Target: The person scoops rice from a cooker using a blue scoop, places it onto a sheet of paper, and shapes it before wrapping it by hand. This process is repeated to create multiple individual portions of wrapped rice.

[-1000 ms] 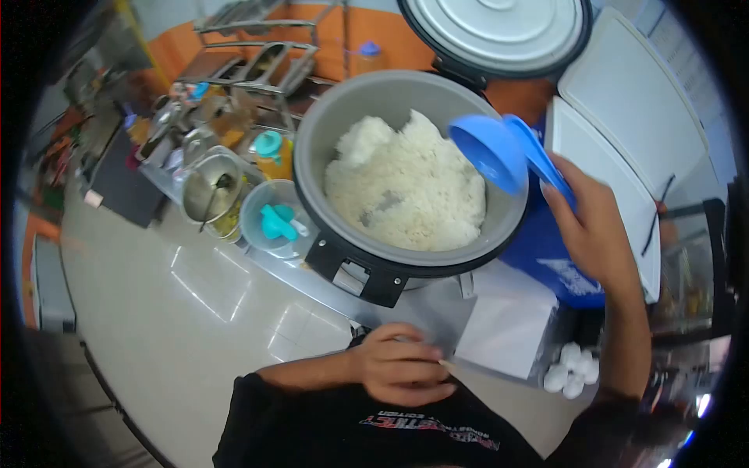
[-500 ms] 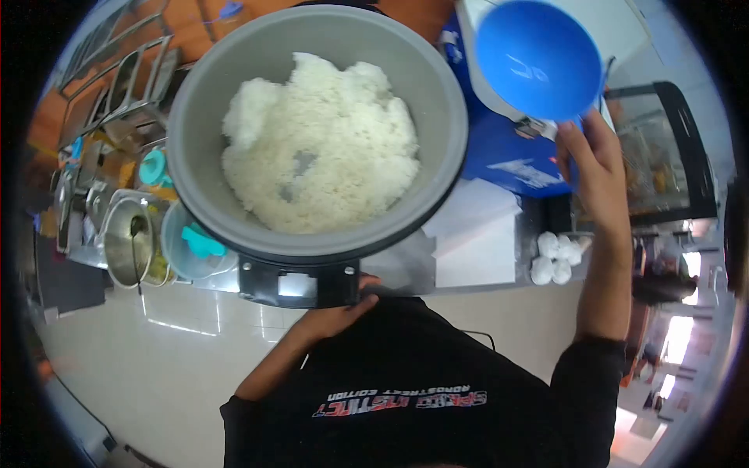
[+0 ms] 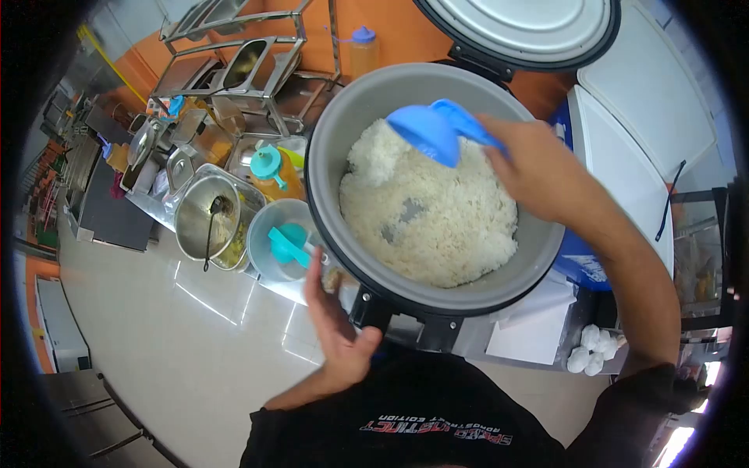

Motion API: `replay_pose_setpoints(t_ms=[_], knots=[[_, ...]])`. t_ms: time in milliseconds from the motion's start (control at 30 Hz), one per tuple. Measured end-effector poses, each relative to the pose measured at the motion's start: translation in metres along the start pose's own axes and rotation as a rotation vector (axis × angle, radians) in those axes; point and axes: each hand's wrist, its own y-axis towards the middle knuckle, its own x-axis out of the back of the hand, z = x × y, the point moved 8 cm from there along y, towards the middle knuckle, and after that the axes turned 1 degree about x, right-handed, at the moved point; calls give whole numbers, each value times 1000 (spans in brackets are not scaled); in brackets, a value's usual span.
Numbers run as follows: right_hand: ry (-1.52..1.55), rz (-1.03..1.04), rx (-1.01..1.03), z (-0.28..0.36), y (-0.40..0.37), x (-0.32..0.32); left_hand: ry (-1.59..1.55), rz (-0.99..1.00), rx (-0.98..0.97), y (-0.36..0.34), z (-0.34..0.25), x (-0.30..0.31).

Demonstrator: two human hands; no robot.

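My right hand (image 3: 538,168) is closed round the handle of a blue scoop (image 3: 427,132), its round bowl tipped over the rice. White cooked rice (image 3: 437,222) fills the lower part of a large grey rice cooker (image 3: 331,117), with bare patches of the pot's bottom showing near the middle. Fingers spread, my left hand (image 3: 339,339) is at the cooker's front left, its thumb close to the black front bracket (image 3: 374,312). The cooker's metal lid (image 3: 523,27) stands raised at the back.
Left of the cooker are a clear tub (image 3: 269,269) with a turquoise scoop (image 3: 290,243), a steel pot (image 3: 187,222) with a spoon, and an orange bottle (image 3: 281,183). A blue and white cooler box (image 3: 616,168) stands right. White knotted bundles (image 3: 593,351) lie near the front edge.
My right hand has brought the blue scoop left from above the cooler to over the rice. My left hand has shifted to the cooker's left side, fingers spreading. The view has turned.
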Motion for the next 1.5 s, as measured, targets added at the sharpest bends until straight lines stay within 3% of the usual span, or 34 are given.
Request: replay_pose_setpoints(t_ms=[33, 100, 167, 333, 400, 467, 667, 733, 967, 1067, 1133, 1200, 1267, 1333, 1367, 1433, 1500], knots=[[-7, -3, 6, 10, 16, -10, -73, 83, 120, -2, 8, -11], [-185, 283, -135, 18, 39, -49, -86, 155, 130, 3, 8, -16], [-216, 303, -79, 38, 48, -55, -288, 213, 321, 4, 14, -21], [-248, 388, 32, 62, 51, -82, -211, 376, 323, 5, 18, -20], [-269, 513, 48, 65, 47, -115, -177, 401, 313, 5, 18, -20], [-240, 489, 57, 66, 39, -138, -130, 456, 282, 6, 16, -19], [-6, 524, 63, 58, 32, -169, 16, 453, 185, 5, 15, -17], [-21, 695, 99, 58, 21, -184, -35, 435, 198, 5, 17, -18], [63, 757, 74, 68, 6, -141, -165, 398, 279, 1, 18, -22], [-51, 856, 174, 82, 18, -164, -129, 402, 266, 0, 16, -24], [-93, 980, 362, 92, 30, -185, -144, 368, 279, -2, 17, -27], [-169, 925, 366, 106, 33, -198, -167, 344, 308, -7, 21, -25], [-262, 865, 349, 105, 29, -193, -112, 346, 273, -7, 28, -20], [-375, 900, 440, 118, 12, -145, -112, 366, 272, -8, 30, -20], [-378, 895, 433, 118, 5, -120, -108, 361, 267, -7, 30, -19], [-107, 865, 174, 110, 1, -80, -122, 348, 257, -4, 26, -19], [-114, 852, 200, 116, -2, -79, -127, 415, 269, -5, 26, -22]])
